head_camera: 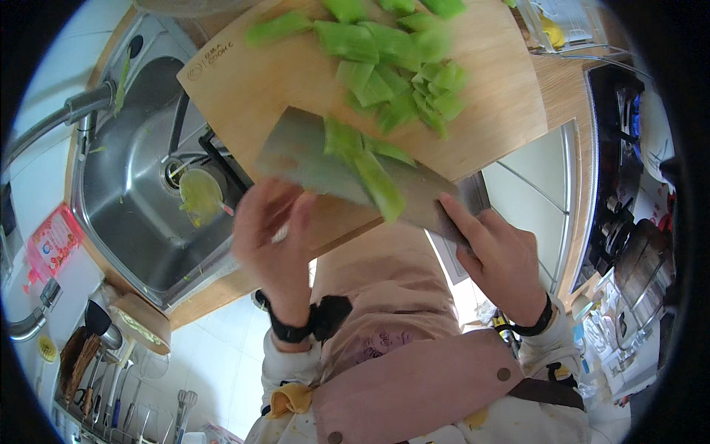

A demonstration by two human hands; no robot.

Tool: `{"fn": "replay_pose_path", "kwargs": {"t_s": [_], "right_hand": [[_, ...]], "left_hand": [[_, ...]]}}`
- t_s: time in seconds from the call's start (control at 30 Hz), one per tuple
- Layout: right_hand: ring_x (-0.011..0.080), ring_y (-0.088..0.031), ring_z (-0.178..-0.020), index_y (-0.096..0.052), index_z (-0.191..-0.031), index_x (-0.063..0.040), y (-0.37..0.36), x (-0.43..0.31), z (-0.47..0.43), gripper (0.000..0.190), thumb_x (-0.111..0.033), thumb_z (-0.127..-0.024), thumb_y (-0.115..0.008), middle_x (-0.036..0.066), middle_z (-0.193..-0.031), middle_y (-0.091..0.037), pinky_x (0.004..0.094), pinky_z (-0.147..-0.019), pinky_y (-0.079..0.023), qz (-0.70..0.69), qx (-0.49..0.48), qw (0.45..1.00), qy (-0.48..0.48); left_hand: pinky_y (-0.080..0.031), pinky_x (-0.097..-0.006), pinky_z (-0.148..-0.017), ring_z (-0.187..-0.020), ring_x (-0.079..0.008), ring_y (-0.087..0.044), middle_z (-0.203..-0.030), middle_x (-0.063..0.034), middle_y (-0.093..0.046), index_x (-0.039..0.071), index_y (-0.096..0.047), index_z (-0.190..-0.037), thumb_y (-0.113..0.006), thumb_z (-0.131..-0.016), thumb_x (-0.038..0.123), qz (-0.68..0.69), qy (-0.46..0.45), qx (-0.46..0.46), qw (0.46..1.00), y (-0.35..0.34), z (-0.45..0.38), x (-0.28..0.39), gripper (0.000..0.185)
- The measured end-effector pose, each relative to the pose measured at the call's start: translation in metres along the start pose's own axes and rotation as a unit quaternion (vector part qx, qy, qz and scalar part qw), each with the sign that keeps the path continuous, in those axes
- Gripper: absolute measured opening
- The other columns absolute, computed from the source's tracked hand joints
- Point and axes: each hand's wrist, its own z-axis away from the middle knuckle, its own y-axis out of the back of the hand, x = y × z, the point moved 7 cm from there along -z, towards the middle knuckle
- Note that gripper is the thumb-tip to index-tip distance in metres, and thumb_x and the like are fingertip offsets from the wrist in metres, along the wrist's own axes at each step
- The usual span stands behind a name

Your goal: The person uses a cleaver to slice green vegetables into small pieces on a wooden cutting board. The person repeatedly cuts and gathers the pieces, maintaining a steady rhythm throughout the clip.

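My right hand [496,258] grips a broad Chinese-style cleaver [310,161] by its handle, the index finger laid along the blade. The blade lies flat over the near part of a wooden cutting board [266,89]. Green vegetable slices [377,183] rest on the blade's face. My left hand [272,233], blurred, is beside the blade's left end with fingers loosely bent; I see nothing in it, and whether it touches the steel is unclear. Farther up the board lies a heap of cut green vegetable pieces [383,83].
Left of the board is a stainless steel sink [127,183] holding a strainer [199,191] with green scraps. A faucet [66,114] reaches over it. A utensil rack [111,399] stands at lower left. On the right are a gas stove [607,166] and a lidded pan [643,272].
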Motion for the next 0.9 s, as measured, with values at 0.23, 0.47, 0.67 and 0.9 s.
{"fn": "replay_pose_path", "kwargs": {"t_s": [0.23, 0.47, 0.67, 0.9], "right_hand": [[0.0141, -0.052, -0.054, -0.06, -0.131, -0.024, 0.041, 0.005, 0.008, 0.064, -0.011, -0.07, -0.07, 0.001, -0.07, -0.049, 0.0267, -0.046, -0.044, 0.115, 0.099, 0.984, 0.092], [0.0135, -0.051, -0.054, -0.061, -0.13, -0.022, 0.05, 0.009, 0.004, 0.06, -0.011, -0.072, -0.069, 0.001, -0.069, -0.048, 0.0261, -0.046, -0.043, 0.13, 0.141, 0.975, 0.115], [0.013, -0.05, -0.056, -0.058, -0.134, -0.018, 0.052, 0.021, 0.007, 0.06, -0.011, -0.075, -0.065, 0.001, -0.069, -0.045, 0.0262, -0.047, -0.043, 0.133, 0.151, 0.972, 0.125], [0.0116, -0.048, -0.057, -0.058, -0.134, -0.015, 0.05, 0.025, 0.006, 0.058, -0.013, -0.077, -0.066, 0.0, -0.069, -0.043, 0.0256, -0.047, -0.04, 0.149, 0.146, 0.969, 0.133]], "left_hand": [[-0.049, -0.0318, -0.069, -0.081, -0.019, -0.057, -0.094, -0.0035, -0.063, 0.008, -0.068, -0.1, -0.082, -0.068, 0.03, -0.289, -0.448, -0.244, 0.81, -0.002, -0.003, 0.156, 0.041], [-0.048, -0.0338, -0.069, -0.079, -0.0219, -0.057, -0.092, -0.0016, -0.059, 0.014, -0.071, -0.099, -0.079, -0.067, 0.026, -0.3, -0.458, -0.454, 0.703, -0.091, -0.012, 0.148, 0.035], [-0.049, -0.0336, -0.065, -0.076, -0.0211, -0.06, -0.094, -0.0034, -0.061, 0.014, -0.071, -0.101, -0.077, -0.071, 0.021, -0.261, -0.444, -0.479, 0.711, -0.11, -0.021, 0.143, 0.031], [-0.052, -0.0313, -0.064, -0.081, -0.0209, -0.063, -0.099, -0.0031, -0.063, 0.01, -0.069, -0.102, -0.069, -0.073, 0.009, -0.366, -0.539, -0.456, 0.607, -0.117, -0.006, 0.136, 0.029]]}}
